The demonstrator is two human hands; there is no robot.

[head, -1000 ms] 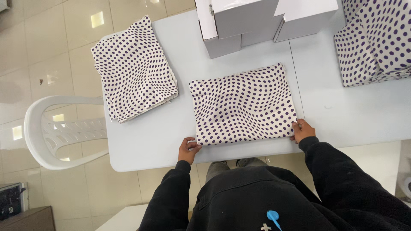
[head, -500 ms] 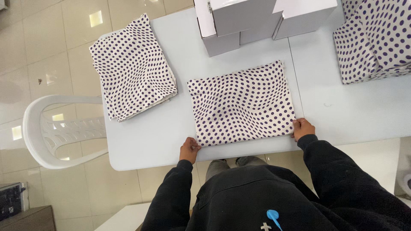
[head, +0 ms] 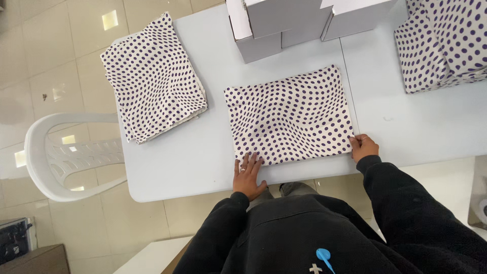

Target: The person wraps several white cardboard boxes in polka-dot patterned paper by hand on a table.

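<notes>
A white chair (head: 56,152) is seen at the far left, beside the table (head: 177,162), on which a stack of dotted cloths (head: 152,76) is laid near the left edge. The folded cloth (head: 289,116) is spread flat at the table's middle front; its near left corner is pressed under the open, flat left hand (head: 247,175), and its near right corner is pinched by the curled right hand (head: 363,147). White boxes (head: 284,20) are set behind it, and a dotted pile (head: 444,43) is seen at the far right.
</notes>
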